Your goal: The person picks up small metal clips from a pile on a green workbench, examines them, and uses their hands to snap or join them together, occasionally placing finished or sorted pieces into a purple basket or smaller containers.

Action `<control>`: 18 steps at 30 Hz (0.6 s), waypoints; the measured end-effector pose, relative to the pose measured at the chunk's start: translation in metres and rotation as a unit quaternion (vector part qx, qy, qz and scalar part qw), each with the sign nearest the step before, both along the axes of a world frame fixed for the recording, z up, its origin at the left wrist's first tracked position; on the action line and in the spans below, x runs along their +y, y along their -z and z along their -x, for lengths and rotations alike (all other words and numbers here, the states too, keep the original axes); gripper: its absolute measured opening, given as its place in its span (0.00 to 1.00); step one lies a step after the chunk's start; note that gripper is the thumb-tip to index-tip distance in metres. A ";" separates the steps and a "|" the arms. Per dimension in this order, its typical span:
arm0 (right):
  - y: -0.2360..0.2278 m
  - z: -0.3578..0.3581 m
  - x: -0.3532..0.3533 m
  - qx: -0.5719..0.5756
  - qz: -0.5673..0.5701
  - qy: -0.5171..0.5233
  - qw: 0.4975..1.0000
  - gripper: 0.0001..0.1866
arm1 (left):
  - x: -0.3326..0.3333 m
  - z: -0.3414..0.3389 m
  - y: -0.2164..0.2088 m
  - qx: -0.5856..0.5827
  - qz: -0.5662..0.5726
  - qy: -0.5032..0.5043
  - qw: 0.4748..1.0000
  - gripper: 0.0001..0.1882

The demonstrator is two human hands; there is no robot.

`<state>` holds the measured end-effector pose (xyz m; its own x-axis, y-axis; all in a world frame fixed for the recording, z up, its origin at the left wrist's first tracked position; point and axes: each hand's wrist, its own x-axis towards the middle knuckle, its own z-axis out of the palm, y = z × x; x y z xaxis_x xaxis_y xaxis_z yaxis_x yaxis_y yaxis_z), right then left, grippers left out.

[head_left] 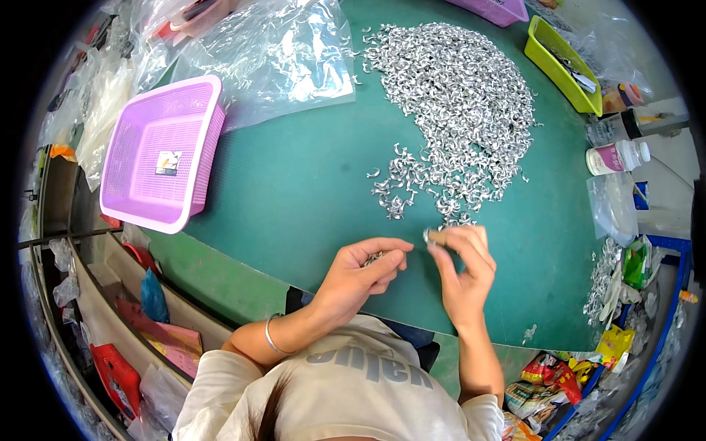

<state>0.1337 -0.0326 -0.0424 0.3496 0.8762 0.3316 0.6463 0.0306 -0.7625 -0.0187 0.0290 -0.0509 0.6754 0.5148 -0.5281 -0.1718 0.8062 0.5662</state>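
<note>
While left hand (pixel 353 278) encloses silvery pieces (pixel 374 259), right hand (pixel 466 270) pinches one below one-o'clock pile (pixel 463 95), perhaps checking; next needs release.

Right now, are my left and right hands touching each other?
Apart. The head view plainly shows green tabletop between the left hand and the right hand.

- Pinching a small silver piece (pixel 426 236) in the right hand (pixel 469 268), over the green tabletop (pixel 309 191), toward its near edge.
- Cupping more silver bits (pixel 374 258) in the curled left hand (pixel 356 278), just beside.
- Facing a large heap (pixel 463 95) of similar pieces toward the far edge.
- Flanked by a purple basket (pixel 208 147), left edge, and a lime basket (pixel 553 78), far right corner.
</note>
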 end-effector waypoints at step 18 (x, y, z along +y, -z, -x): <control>-0.016 0.032 -0.038 0.379 -0.046 0.034 0.924 0.12 | -0.006 0.001 -0.026 -0.010 -0.273 0.034 0.961 0.05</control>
<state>0.1017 -0.0702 -0.0266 0.5652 0.8240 0.0408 -0.0692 0.0966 -0.9929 -0.0202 0.0230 -0.0253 0.7245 0.6659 -0.1781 -0.1444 0.3993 0.9054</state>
